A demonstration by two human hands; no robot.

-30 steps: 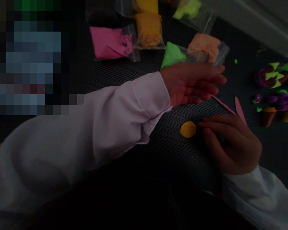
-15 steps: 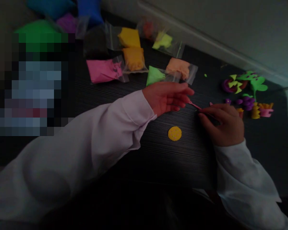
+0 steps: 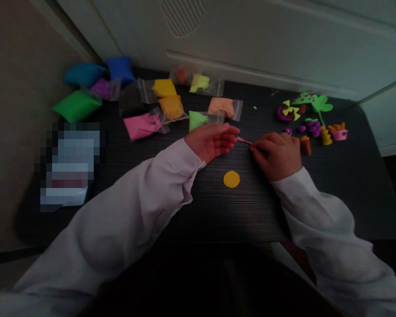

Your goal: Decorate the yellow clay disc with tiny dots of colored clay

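My right hand (image 3: 277,155) is closed around a slim pink clay modelling tool (image 3: 244,141) with a flattened tip. That tip points left, close beside the fingertips of my left hand (image 3: 214,143). My left hand is turned palm-side up with its fingers loosely bent and apart, and I see nothing held in it. Whether the tool touches those fingers I cannot tell. Below and between the hands, a flat round yellow clay disc (image 3: 231,179) with small pale spots lies on the dark table (image 3: 251,211).
Bags of coloured clay, among them a pink bag (image 3: 142,126) and an orange bag (image 3: 170,107), lie at the back left. Small clay models, including a purple grape bunch (image 3: 313,127) and a pink fries cup (image 3: 338,133), stand at right. A blurred-out device (image 3: 73,163) lies at left.
The view has swung up and back, showing more of the table and the wall behind. Both hands keep nearly the same pose, with the tool still in the right one.
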